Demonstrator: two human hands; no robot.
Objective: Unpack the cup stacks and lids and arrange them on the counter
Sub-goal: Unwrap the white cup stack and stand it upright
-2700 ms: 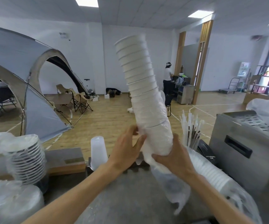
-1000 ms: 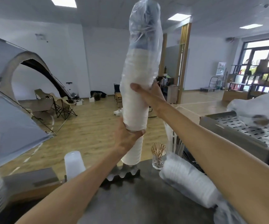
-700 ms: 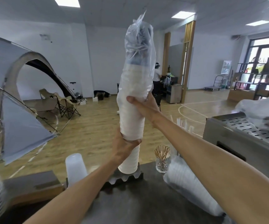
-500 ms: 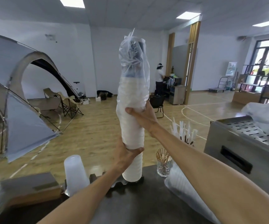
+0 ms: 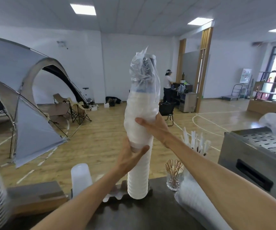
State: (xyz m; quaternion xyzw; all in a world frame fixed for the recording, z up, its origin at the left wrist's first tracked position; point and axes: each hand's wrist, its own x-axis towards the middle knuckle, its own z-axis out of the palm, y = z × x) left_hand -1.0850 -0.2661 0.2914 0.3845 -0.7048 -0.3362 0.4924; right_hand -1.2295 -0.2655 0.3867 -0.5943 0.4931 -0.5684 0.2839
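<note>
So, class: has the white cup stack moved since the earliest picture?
Yes. The cup stack was tilted above the counter; now it stands upright, base down at counter level, left of the glass of stirrers.

two hands are in view, the left hand (image 5: 130, 159) and the right hand (image 5: 152, 126). one upright stack of white cups (image 5: 138, 171) stands on the table (image 5: 150, 213), half in one clear plastic bag (image 5: 142, 83). one bagged stack (image 5: 198, 201) lies on its side. one translucent cup stack (image 5: 80, 178), one glass of wooden picks (image 5: 173, 176), one metal machine (image 5: 256, 156), one tent (image 5: 17, 100), two ceiling lights near the middle; the stacked cups are too close-set to count.
</note>
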